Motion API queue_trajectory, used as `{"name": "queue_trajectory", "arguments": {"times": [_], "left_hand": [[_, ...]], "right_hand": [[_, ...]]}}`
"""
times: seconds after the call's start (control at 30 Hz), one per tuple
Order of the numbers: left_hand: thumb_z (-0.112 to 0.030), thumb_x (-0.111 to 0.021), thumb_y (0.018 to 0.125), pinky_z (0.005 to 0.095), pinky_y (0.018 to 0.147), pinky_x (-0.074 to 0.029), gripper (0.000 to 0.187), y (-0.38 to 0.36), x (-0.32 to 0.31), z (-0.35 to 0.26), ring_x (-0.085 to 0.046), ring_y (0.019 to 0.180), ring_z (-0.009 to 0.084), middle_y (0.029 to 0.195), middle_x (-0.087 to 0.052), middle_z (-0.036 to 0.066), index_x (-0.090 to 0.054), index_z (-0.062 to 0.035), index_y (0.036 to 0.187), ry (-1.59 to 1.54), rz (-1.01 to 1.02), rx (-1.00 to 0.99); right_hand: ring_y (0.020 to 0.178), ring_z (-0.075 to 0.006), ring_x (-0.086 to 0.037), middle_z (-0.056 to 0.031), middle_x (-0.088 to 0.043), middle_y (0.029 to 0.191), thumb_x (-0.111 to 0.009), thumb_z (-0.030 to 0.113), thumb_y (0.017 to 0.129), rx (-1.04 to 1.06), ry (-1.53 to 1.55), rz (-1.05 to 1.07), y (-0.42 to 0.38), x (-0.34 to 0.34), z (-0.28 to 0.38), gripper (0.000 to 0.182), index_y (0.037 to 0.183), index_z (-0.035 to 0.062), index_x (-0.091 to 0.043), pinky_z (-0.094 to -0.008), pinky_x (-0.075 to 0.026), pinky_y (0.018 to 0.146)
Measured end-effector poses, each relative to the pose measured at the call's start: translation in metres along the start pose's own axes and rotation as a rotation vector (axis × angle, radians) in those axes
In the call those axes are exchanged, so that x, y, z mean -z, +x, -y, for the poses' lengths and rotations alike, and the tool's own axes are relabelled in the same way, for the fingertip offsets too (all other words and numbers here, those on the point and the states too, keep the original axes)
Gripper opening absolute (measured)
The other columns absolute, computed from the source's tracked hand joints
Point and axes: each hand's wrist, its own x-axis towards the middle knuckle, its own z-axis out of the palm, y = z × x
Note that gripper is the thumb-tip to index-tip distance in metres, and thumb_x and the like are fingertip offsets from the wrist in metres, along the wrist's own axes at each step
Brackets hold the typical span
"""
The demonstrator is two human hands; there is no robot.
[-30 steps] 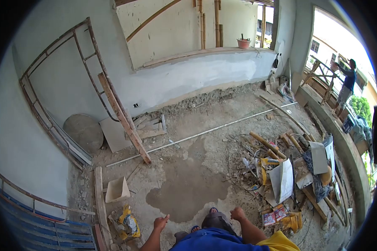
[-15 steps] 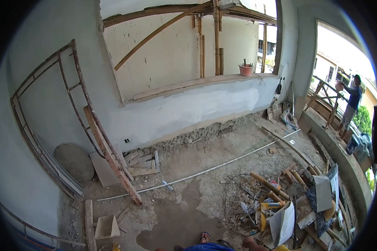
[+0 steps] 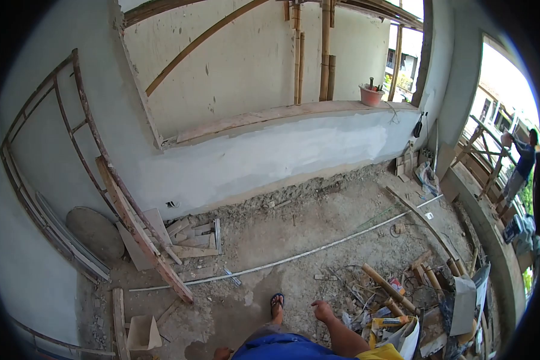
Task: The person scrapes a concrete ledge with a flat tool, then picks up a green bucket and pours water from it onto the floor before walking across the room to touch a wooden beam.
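Observation:
My right hand [image 3: 323,311] hangs over the dirt floor [image 3: 264,234] at the bottom centre, left of the debris pile. Its fingers look loosely curled, with nothing seen in them. At the bottom edge, left of my blue shirt [image 3: 294,348], only a small part of my left hand [image 3: 223,353] shows, and its fingers cannot be made out. Between the hands, my foot in a dark sandal [image 3: 276,300] rests on the floor. A long pale strip [image 3: 294,257] lies across the ground ahead.
Broken boards and bamboo [image 3: 390,288] are heaped at right. A wooden plank [image 3: 144,228] and metal frame [image 3: 81,120] lean at left. An orange bucket [image 3: 371,95] stands on the window ledge [image 3: 270,115]. Another person [image 3: 525,159] stands outside at far right.
The view has shifted forward and down. My right hand and forearm have come further into view, and my foot appears further left. More of my blue shirt shows.

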Motion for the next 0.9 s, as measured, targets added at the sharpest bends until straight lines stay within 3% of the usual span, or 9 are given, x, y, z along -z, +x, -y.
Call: {"name": "queue_trajectory", "arguments": {"times": [0.2, 0.33, 0.4, 0.43, 0.53, 0.67, 0.77, 0.83, 0.9], "left_hand": [[-0.048, -0.064, 0.082, 0.0383, 0.095, -0.046, 0.053, 0.143, 0.117, 0.012, -0.060, 0.112, 0.0303, 0.120, -0.064, 0.015, -0.066, -0.0073, 0.115, -0.062, 0.155, 0.158], [-0.044, -0.064, 0.082, 0.0384, 0.097, -0.045, 0.055, 0.249, 0.276, -0.026, -0.058, 0.116, 0.0301, 0.126, -0.061, 0.015, -0.062, -0.0065, 0.122, -0.545, -0.055, 0.461], [-0.039, -0.071, 0.079, 0.0378, 0.091, -0.049, 0.051, 0.280, 0.367, -0.067, -0.064, 0.106, 0.0279, 0.116, -0.067, 0.014, -0.066, -0.0076, 0.118, -0.670, -0.275, 0.379], [-0.041, -0.070, 0.079, 0.0372, 0.086, -0.051, 0.048, 0.323, 0.384, -0.064, -0.067, 0.098, 0.0281, 0.108, -0.070, 0.013, -0.069, -0.0065, 0.112, -0.564, -0.384, 0.287], [-0.048, -0.071, 0.078, 0.0390, 0.078, -0.051, 0.048, 0.366, 0.489, -0.123, -0.068, 0.087, 0.0293, 0.093, -0.072, 0.013, -0.072, -0.0039, 0.097, -0.664, -0.412, 0.227], [-0.053, -0.074, 0.074, 0.0402, 0.072, -0.050, 0.053, 0.406, 0.558, -0.177, -0.068, 0.082, 0.0291, 0.085, -0.071, 0.015, -0.072, -0.0019, 0.088, -0.663, -0.440, 0.310], [-0.055, -0.075, 0.072, 0.0401, 0.072, -0.051, 0.056, 0.429, 0.554, -0.189, -0.068, 0.081, 0.0287, 0.084, -0.071, 0.016, -0.071, -0.0006, 0.086, -0.693, -0.455, 0.397], [-0.055, -0.076, 0.071, 0.0398, 0.073, -0.051, 0.056, 0.439, 0.523, -0.187, -0.068, 0.082, 0.0289, 0.086, -0.071, 0.016, -0.072, -0.0020, 0.089, -0.778, -0.375, 0.514], [-0.052, -0.076, 0.073, 0.0390, 0.082, -0.050, 0.053, 0.445, 0.492, -0.186, -0.068, 0.091, 0.0295, 0.093, -0.071, 0.018, -0.074, -0.0044, 0.094, -0.630, -0.185, 0.556]], "right_hand": [[0.096, -0.0376, -0.065, -0.0208, -0.069, 0.096, -0.053, 0.010, 0.073, -0.359, -0.034, -0.049, -0.007, 0.048, -0.097, 0.032, 0.100, 0.0082, -0.071, -0.0426, -0.050, 0.086], [0.095, -0.0335, -0.067, -0.0160, -0.070, 0.096, -0.057, 0.020, 0.078, -0.580, -0.096, -0.150, 0.026, 0.090, -0.121, 0.027, 0.097, 0.0085, -0.072, -0.0418, -0.051, 0.084], [0.095, -0.0318, -0.067, -0.0141, -0.070, 0.096, -0.057, 0.025, 0.079, -0.658, -0.135, -0.089, 0.058, 0.098, -0.125, 0.027, 0.096, 0.0096, -0.073, -0.0415, -0.051, 0.083], [0.095, -0.0310, -0.067, -0.0132, -0.071, 0.096, -0.057, 0.027, 0.080, -0.670, -0.169, -0.036, 0.076, 0.101, -0.127, 0.028, 0.095, 0.0101, -0.073, -0.0413, -0.052, 0.082], [0.095, -0.0285, -0.067, -0.0104, -0.071, 0.096, -0.058, 0.035, 0.082, -0.575, -0.442, 0.303, 0.137, 0.097, -0.162, 0.030, 0.093, 0.0118, -0.074, -0.0409, -0.052, 0.080], [0.095, -0.0253, -0.068, -0.0066, -0.072, 0.096, -0.058, 0.044, 0.086, -0.110, -0.903, 0.848, 0.226, 0.066, -0.278, 0.035, 0.090, 0.0140, -0.075, -0.0404, -0.052, 0.078], [0.095, -0.0330, -0.067, -0.0165, -0.070, 0.098, -0.067, 0.021, 0.077, -0.233, -0.857, 0.531, 0.323, 0.169, -0.204, 0.028, 0.099, 0.0048, -0.071, -0.0410, -0.051, 0.086], [0.099, -0.0310, -0.066, -0.0159, -0.070, 0.103, -0.074, 0.027, 0.076, -0.204, -0.931, 0.440, 0.397, 0.236, -0.140, 0.032, 0.099, 0.0047, -0.070, -0.0402, -0.051, 0.087], [0.104, -0.0322, -0.064, -0.0192, -0.067, 0.109, -0.074, 0.022, 0.075, -0.640, -0.073, -0.145, 0.472, 0.267, -0.147, 0.030, 0.100, 0.0041, -0.070, -0.0411, -0.050, 0.089]]}}
